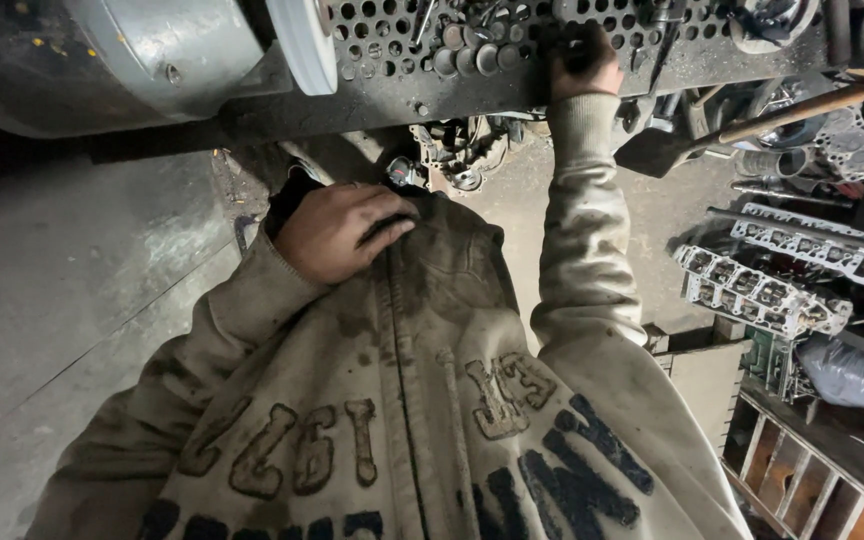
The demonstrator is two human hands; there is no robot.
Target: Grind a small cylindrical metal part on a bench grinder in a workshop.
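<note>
Left hand (340,232) clenched on the dirty beige jacket's hem (422,270); right hand (580,62) grasping a small dark part, kind unclear, on the perforated steel surface (472,85) among round sockets (462,58). Grey cylinder heads (760,295) and a wooden-handled shovel (742,130) lie right.

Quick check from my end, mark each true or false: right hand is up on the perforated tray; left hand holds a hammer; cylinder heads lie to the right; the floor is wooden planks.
1. The right hand reaches into the perforated metal tray of sockets. True.
2. The left hand holds a hammer. False: it rests on the stained jacket at the hem; the hammer lies apart, untouched.
3. Two cylinder heads lie to the right. True.
4. The floor is wooden planks. False: it looks like grey concrete.
</note>
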